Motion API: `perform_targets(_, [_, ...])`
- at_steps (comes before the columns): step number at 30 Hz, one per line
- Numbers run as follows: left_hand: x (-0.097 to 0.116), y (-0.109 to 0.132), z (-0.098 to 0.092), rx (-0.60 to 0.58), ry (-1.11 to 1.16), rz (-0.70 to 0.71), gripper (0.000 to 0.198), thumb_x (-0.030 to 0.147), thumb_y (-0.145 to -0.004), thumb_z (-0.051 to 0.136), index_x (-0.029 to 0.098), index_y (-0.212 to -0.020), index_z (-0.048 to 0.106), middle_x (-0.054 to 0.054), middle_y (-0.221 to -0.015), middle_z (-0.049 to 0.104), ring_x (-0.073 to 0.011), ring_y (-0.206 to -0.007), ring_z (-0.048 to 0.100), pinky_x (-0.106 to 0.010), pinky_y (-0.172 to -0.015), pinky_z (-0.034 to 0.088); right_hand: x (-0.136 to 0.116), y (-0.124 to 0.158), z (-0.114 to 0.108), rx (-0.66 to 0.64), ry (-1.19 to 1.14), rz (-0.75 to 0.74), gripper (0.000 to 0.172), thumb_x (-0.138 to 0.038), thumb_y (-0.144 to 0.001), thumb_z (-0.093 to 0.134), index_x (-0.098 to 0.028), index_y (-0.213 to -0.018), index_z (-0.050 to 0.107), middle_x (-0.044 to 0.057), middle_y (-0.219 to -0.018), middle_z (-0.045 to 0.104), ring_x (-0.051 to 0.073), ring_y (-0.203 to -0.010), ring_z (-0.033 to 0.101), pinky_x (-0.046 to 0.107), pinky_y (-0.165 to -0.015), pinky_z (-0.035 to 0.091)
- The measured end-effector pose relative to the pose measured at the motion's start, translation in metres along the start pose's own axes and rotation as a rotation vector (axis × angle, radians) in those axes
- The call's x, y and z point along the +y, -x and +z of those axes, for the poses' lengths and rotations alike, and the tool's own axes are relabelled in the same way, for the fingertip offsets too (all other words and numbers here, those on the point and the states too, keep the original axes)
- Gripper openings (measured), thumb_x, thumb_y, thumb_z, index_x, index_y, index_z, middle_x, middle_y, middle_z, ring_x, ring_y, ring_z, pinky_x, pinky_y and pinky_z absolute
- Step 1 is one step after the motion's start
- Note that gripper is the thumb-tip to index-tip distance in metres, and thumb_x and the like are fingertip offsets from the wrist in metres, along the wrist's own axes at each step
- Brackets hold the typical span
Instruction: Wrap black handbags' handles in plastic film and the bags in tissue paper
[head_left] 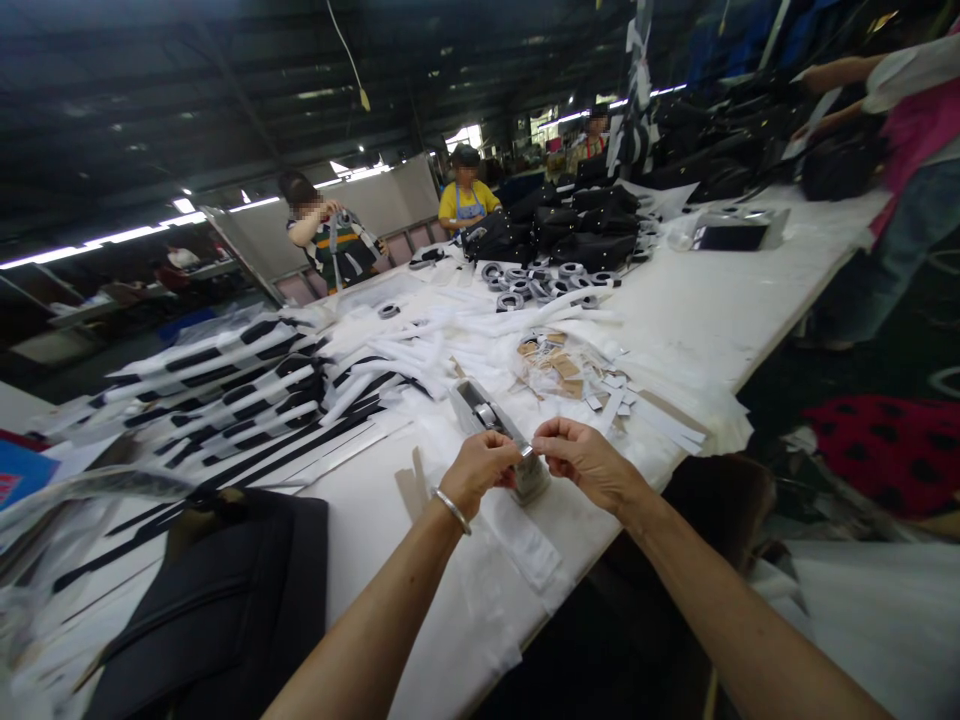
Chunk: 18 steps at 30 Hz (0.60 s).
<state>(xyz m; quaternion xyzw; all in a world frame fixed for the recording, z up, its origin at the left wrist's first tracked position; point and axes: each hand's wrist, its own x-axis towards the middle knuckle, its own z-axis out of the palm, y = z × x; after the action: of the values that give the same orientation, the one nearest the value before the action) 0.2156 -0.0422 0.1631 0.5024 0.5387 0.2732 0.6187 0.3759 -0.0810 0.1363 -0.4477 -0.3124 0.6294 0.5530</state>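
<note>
Head view. Item: pale strip (531, 450), pinched between fingers of left hand (480, 472) and right hand (589, 465), over tape dispenser (486, 412) on tabletop (690, 300). Probably light, flimsy, perhaps sticky; best gripped at its ends.

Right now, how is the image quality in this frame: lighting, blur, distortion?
Head view: wide-angle distortion bends the table edge and stretches the corners; the ceiling is dark and the strip lights are blown out; the left hand and right hand at the metal holder are sharp and evenly lit; the far co-workers are small and soft.
</note>
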Motion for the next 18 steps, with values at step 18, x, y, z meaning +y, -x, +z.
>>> perform_targets(18, [0.002, 0.0074, -0.0034, 0.02, 0.162, 0.005, 0.013, 0.016, -0.06, 0.073, 0.014, -0.061, 0.06, -0.003, -0.057, 0.061, -0.0137, -0.051, 0.056, -0.028, -0.055, 0.049, -0.0021, 0.0065, 0.0066, 0.037, 0.012, -0.018, 0.032, -0.03, -0.053, 0.084, -0.017, -0.072, 0.063, -0.005, -0.061, 0.059, 0.006, -0.049, 0.043, 0.021, -0.048, 0.032])
